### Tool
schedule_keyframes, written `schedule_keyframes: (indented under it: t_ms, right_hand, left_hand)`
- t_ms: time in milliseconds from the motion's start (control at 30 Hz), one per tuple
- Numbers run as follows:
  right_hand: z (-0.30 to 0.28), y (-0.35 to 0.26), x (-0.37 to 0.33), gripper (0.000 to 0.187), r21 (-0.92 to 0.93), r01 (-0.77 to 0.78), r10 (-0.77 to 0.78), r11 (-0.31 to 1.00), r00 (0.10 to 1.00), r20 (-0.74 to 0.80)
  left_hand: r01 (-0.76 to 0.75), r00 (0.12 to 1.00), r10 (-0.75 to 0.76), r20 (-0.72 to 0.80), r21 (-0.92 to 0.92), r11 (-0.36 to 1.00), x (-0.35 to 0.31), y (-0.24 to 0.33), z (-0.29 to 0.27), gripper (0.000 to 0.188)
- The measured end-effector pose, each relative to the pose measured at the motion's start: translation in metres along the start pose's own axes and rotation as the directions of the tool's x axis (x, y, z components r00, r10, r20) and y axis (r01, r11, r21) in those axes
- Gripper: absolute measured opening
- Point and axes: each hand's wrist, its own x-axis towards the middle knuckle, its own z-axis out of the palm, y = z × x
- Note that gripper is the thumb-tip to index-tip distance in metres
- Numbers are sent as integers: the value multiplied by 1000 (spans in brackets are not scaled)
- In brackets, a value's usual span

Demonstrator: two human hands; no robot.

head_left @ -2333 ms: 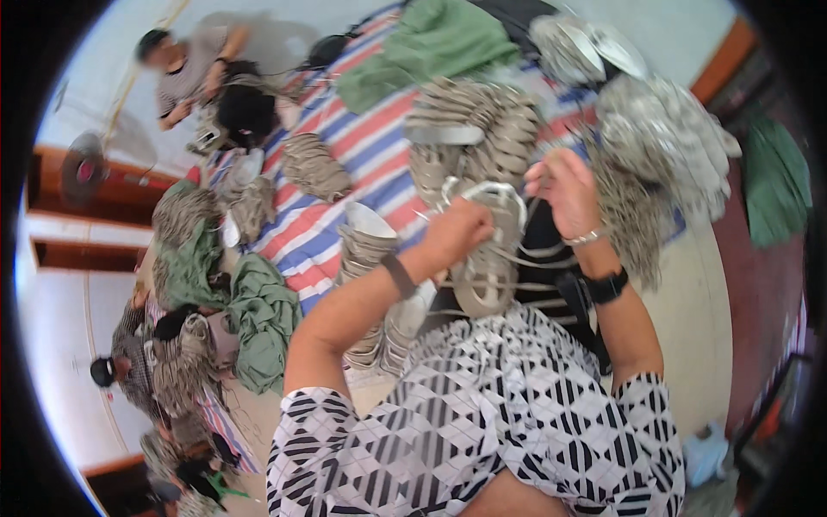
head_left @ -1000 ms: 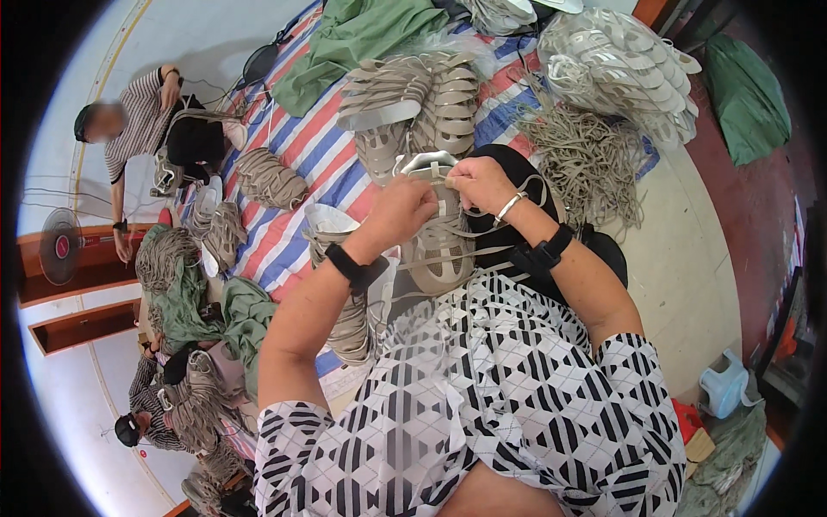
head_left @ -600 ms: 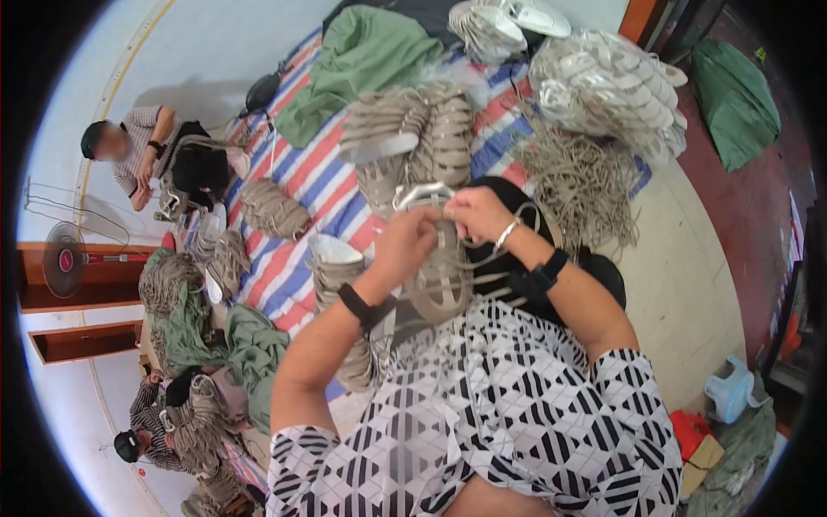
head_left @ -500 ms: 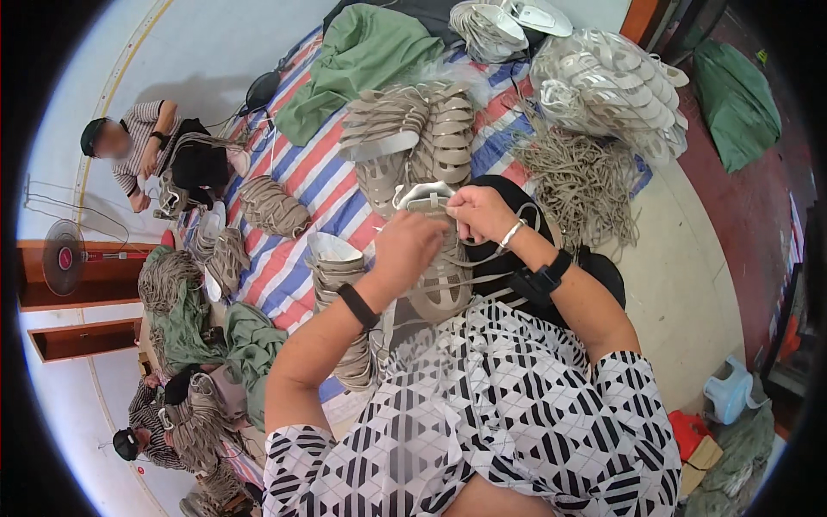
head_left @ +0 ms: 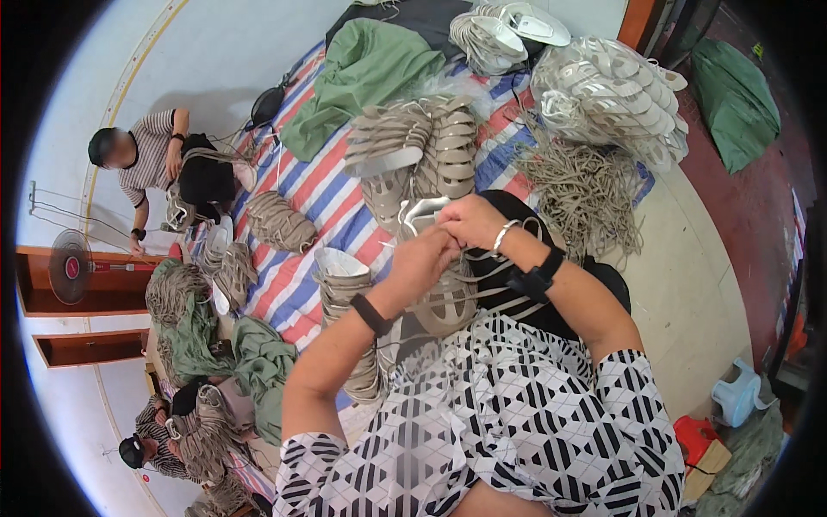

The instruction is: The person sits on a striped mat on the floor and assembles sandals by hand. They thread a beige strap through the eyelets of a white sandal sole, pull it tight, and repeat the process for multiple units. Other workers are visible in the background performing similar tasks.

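A beige shoe upper (head_left: 444, 308) with a pale lining lies in front of my body, its toe end nearest me. Above its opening my two hands meet, fingertips together. My left hand (head_left: 420, 267) is closed in a pinch on a beige shoelace. The right hand (head_left: 474, 222) also pinches the shoelace, at the upper's right side. Loose shoelace strands (head_left: 510, 297) trail to the right over dark fabric. My fingers hide the part of the lace between them and much of the upper's middle.
Nested stacks of uppers stand to the left (head_left: 349, 284) and ahead (head_left: 385, 146) on a striped sheet (head_left: 323, 185). A heap of laces (head_left: 581, 189) and a bagged pile of uppers (head_left: 612, 99) lie at right. Two co-workers (head_left: 155, 164) sit at left near a fan (head_left: 71, 265).
My left hand has drawn in against the right, their fingertips now touching above the upper. The right hand has tilted down a little. The upper co-worker's arm has reached down towards the fan.
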Motion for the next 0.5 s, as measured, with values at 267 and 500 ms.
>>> schedule_keyframes:
  t_ms: [267,500]
  right_hand:
    - [5,10,11,14,-33,26,-25,999,998,49]
    - [-7,1,19,13,151,-273,225,950,934,276]
  left_hand:
    - [-75,997,72,-27,-146,986,-13,12,6,8]
    - [94,993,-80,85,-182,979,-2,3,12,6]
